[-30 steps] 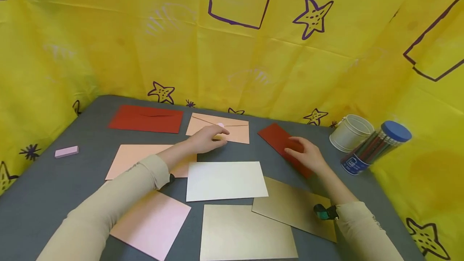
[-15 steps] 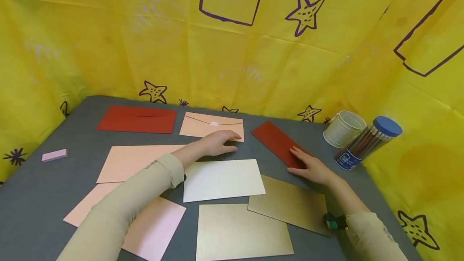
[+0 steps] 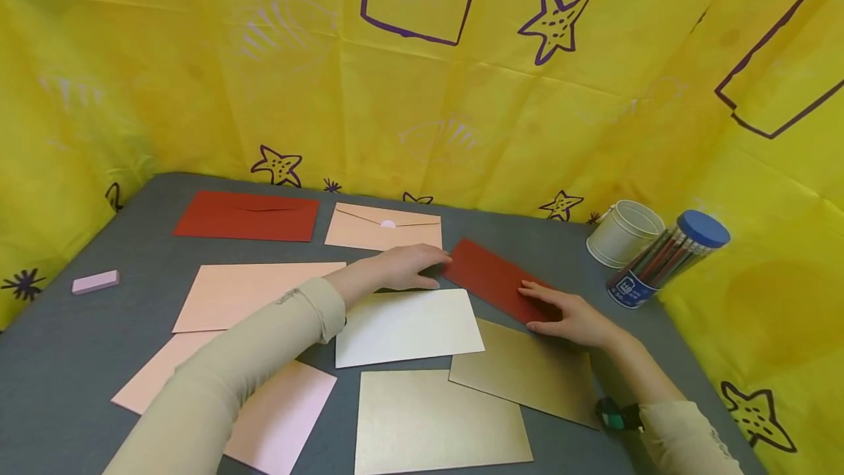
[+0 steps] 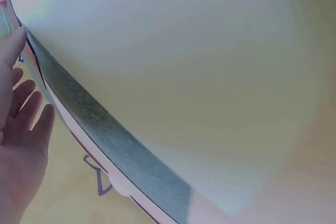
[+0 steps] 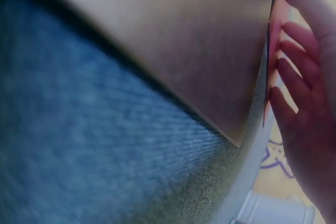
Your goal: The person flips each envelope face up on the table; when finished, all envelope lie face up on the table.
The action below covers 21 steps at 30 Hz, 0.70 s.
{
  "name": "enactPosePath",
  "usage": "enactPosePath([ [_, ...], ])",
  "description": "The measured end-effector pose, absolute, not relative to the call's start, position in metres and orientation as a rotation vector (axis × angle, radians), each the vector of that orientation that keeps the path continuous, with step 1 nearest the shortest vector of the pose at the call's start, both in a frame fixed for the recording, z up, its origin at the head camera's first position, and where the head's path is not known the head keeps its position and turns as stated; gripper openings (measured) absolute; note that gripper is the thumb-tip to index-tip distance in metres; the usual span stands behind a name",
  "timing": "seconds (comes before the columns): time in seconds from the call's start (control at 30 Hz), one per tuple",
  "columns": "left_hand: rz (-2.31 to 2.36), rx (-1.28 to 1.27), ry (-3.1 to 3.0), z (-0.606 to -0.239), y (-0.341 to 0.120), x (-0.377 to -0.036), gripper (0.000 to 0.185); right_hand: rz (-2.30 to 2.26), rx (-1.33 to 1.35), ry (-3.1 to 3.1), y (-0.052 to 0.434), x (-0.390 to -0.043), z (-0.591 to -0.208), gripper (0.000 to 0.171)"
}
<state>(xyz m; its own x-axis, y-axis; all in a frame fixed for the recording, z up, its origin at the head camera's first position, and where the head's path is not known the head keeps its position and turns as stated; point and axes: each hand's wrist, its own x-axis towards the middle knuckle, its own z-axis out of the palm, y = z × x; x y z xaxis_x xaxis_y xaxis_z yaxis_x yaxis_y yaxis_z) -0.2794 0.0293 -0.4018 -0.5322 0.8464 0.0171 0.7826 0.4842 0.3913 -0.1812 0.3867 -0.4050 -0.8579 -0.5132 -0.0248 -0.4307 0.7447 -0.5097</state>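
A red envelope lies slanted right of centre in the head view. My right hand rests on its right part with fingers spread. At the envelope's left end are the fingertips of my left hand, fingers loosely extended over the far edge of a white envelope. In the left wrist view, the left hand has relaxed fingers along the envelope edges. The right wrist view has the right hand touching the red edge with its fingertips. Behind the left hand lies a peach envelope with a round white seal.
Another red envelope lies at the back left, near a pale eraser. Peach envelopes, a pink envelope and gold envelopes spread toward the front. A small white bucket and a leaning pencil tub stand right.
The red envelope under my right hand has turned and slid nearer, its left end now lower. My left hand has moved right, from the sealed peach envelope to the red one's end.
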Motion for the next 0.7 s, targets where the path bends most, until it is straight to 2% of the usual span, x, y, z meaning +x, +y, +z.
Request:
enactPosePath([
  [0.17, 0.454, 1.412, 2.533, -0.4013, 0.0352, -0.2763, 0.061, -0.765, -0.806, 2.744, 0.3824, -0.1777, -0.4054, 0.064],
  [0.47, 0.425, 1.450, 2.518, -0.4022, 0.0347, -0.2745, 0.057, -0.639, -0.680, 2.841, 0.3845, -0.1758, -0.4059, 0.079],
  [0.7, 0.372, 1.514, 2.548, -0.4033, 0.0355, -0.2737, 0.055, -0.507, -0.674, 2.866, 0.3855, -0.1760, -0.4056, 0.082],
])
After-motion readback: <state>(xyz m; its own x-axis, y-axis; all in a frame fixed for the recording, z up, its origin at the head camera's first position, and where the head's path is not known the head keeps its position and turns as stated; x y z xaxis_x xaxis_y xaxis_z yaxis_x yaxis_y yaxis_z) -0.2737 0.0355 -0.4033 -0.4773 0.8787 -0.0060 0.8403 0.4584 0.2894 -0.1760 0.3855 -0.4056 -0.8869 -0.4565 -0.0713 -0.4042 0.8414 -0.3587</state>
